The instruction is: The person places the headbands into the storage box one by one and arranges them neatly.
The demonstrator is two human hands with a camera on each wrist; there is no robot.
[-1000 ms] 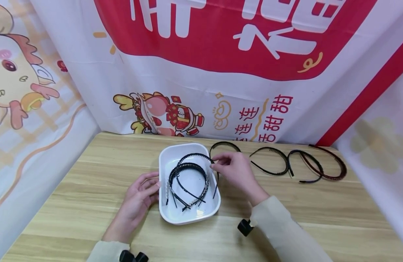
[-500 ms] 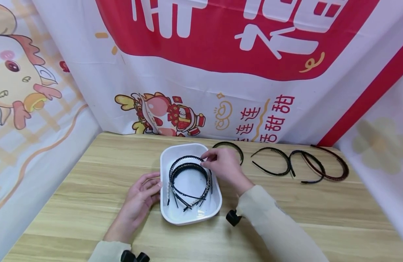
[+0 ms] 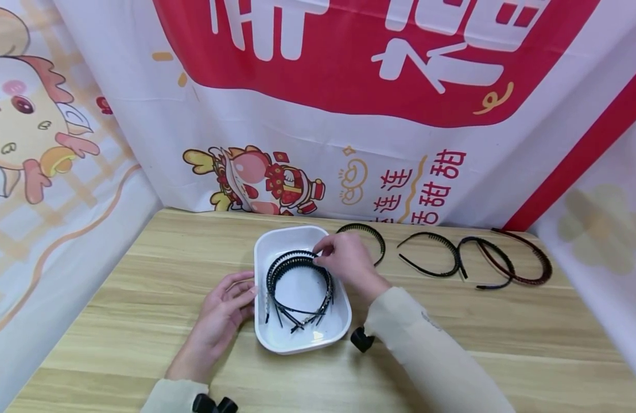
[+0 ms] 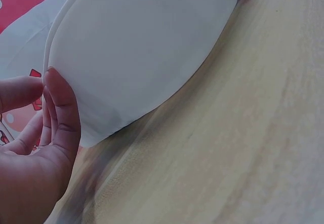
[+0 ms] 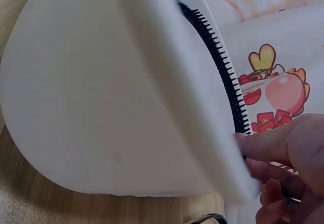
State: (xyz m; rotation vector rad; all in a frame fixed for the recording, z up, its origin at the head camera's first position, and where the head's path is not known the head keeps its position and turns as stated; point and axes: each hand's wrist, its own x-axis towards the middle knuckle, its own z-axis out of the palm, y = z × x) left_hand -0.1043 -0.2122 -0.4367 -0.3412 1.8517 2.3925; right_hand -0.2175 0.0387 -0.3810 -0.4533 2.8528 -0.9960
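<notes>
In the head view a white plastic tray stands on the table, with several black headbands nested inside it. My right hand reaches over the tray's right side and pinches a black toothed headband at its upper right. The right wrist view shows this toothed headband between thumb and fingers, partly hidden by the tray's wall. My left hand is at the tray's left side. In the left wrist view its fingertips touch the tray's outer wall and rim, relaxed and not wrapped round it.
Right of the tray, along the back of the table, lie a toothed black headband, another black headband, a dark headband and a brownish headband, the last two overlapping. A printed cloth hangs behind the table.
My right hand has moved left and lowered the pinched headband into the tray, bringing it in line with the others. The left hand stays at the tray's side.
</notes>
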